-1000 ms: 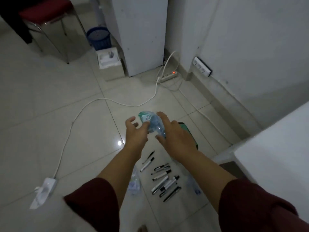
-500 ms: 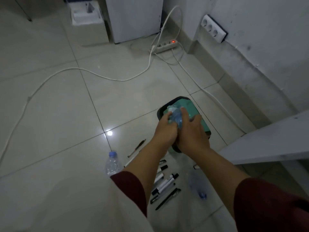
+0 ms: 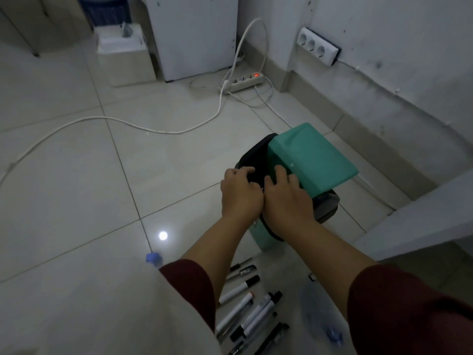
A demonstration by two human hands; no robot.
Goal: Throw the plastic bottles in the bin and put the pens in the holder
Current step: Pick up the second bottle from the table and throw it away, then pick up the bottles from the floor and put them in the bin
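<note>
A teal bin [image 3: 263,239] with a black liner stands on the floor, its teal swing lid [image 3: 314,157] tipped open. My left hand [image 3: 239,194] rests at the dark opening with fingers apart, and no bottle shows in it. My right hand [image 3: 288,198] lies beside it, fingertips on the lid's near edge. Several pens and markers [image 3: 245,308] lie on the tiles below my arms. A clear plastic bottle [image 3: 317,308] lies to their right. The blue cap of another bottle [image 3: 153,258] shows by my left sleeve.
A white cable [image 3: 128,123] snakes across the floor to a power strip [image 3: 243,82] with a red light. A white cabinet [image 3: 194,34], a white box [image 3: 122,51] and a blue mesh basket [image 3: 105,10] stand at the back. A white ledge [image 3: 422,219] juts in at right.
Both hands carried a crumpled bottle down to the bin. It is now out of sight, the lid has swung open, and the hands sit empty at the opening.
</note>
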